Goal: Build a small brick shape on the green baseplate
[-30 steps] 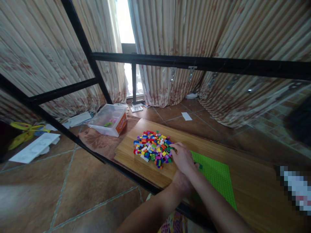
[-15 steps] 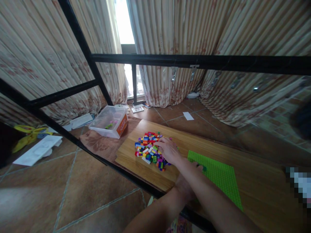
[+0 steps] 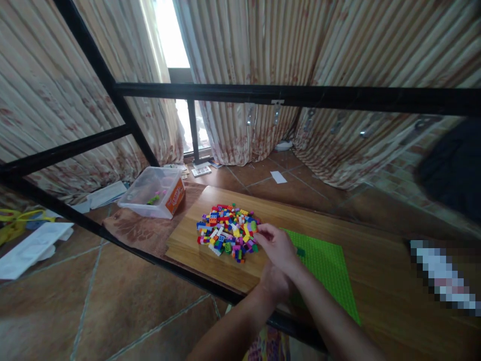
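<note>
One tabletop [image 3: 379, 271] bears one brick pile [image 3: 227, 230], one baseplate [image 3: 328, 268]; right hand [image 3: 277, 248] overlaps left hand [image 3: 276, 284], both grips unclear.

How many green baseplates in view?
1: the green baseplate on the wooden board, right of the brick pile. The right arm partly covers it; others could be hidden.

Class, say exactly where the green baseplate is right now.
In the head view, the green baseplate lies flat on the wooden tabletop, right of the colourful brick pile and partly hidden by the right forearm.
</note>
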`<state>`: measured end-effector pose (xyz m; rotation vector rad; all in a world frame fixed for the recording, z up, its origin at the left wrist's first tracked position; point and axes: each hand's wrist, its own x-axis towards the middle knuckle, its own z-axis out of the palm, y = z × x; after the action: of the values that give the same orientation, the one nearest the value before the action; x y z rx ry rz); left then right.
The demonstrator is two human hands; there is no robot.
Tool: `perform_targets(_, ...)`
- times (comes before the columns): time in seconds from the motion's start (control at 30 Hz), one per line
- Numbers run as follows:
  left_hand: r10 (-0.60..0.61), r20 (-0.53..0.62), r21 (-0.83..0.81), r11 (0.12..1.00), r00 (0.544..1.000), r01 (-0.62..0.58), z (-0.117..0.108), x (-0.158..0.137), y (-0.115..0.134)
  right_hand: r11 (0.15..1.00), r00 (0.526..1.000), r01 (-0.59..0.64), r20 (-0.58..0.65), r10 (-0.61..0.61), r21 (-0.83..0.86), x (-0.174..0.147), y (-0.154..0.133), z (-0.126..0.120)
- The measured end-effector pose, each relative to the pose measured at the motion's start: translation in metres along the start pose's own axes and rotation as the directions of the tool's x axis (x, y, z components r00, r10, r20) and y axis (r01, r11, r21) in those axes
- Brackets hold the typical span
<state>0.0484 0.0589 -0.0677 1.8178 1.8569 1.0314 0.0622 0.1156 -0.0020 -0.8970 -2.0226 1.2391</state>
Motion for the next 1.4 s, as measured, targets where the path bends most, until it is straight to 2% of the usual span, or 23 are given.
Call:
perform_targets(0.13,0.050,-0.023,-0.143,0.988,0.998,-0.053,-0.008,0.005,0.002,0.937,0.979,-0.139,-0.099,0.179,0.321,-0.031,-0.005,-0.027)
perform_targets(0.2,-0.022,-0.073,-0.241,0.971,0.997,0.004,-0.015,0.005,0.005,0.902,0.961,-0.173,-0.135,0.243,0.395,-0.047,-0.006,-0.041)
perform_targets(0.27,-0.146,-0.136,-0.372,0.924,0.980,0.086,-0.023,0.002,0.008,0.902,0.949,-0.173,-0.176,0.260,0.396,-0.063,-0.006,-0.052)
perform_targets(0.33,-0.246,-0.163,-0.543,0.831,0.955,0.121,-0.034,-0.005,0.013,0.929,0.946,-0.158,-0.218,0.239,0.334,-0.076,-0.006,-0.061)
perform_targets(0.4,-0.319,-0.121,-0.696,0.702,0.940,0.149,-0.046,-0.014,0.019,0.955,0.951,-0.142,-0.231,0.204,0.259,-0.086,-0.008,-0.064)
perform_targets(0.5,-0.263,0.013,-0.817,0.554,0.965,0.162,-0.064,-0.026,0.028,0.968,0.969,-0.142,-0.170,0.179,0.207,-0.096,-0.012,-0.061)
perform_targets(0.57,-0.209,0.024,-0.832,0.537,0.978,0.136,-0.073,-0.031,0.033,0.963,0.978,-0.144,-0.114,0.173,0.226,-0.100,-0.014,-0.055)
perform_targets(0.63,-0.202,-0.010,-0.819,0.563,0.979,0.108,-0.079,-0.034,0.036,0.944,0.980,-0.148,-0.082,0.180,0.294,-0.103,-0.014,-0.048)
perform_targets(0.7,-0.216,-0.026,-0.817,0.567,0.976,0.104,-0.083,-0.036,0.039,0.905,0.973,-0.161,-0.093,0.213,0.394,-0.106,-0.013,-0.040)
perform_targets(0.83,-0.228,0.045,-0.856,0.493,0.973,0.155,-0.085,-0.038,0.042,0.815,0.934,-0.184,-0.160,0.318,0.549,-0.109,-0.009,-0.026)
perform_targets(0.97,-0.262,0.094,-0.853,0.475,0.960,0.213,-0.084,-0.038,0.042,0.800,0.912,-0.193,-0.198,0.360,0.568,-0.109,-0.002,-0.019)
perform_targets(1.07,-0.276,0.131,-0.852,0.459,0.952,0.250,-0.083,-0.037,0.039,0.803,0.917,-0.208,-0.174,0.358,0.558,-0.108,0.006,-0.018)
perform_targets(1.2,-0.340,0.197,-0.872,0.368,0.919,0.323,-0.077,-0.037,0.030,0.821,0.930,-0.229,-0.130,0.343,0.523,-0.106,0.017,-0.017)
perform_targets(1.4,-0.512,0.270,-0.909,0.144,0.816,0.391,-0.066,-0.041,0.018,0.807,0.920,-0.277,-0.099,0.379,0.522,-0.101,0.026,-0.011)
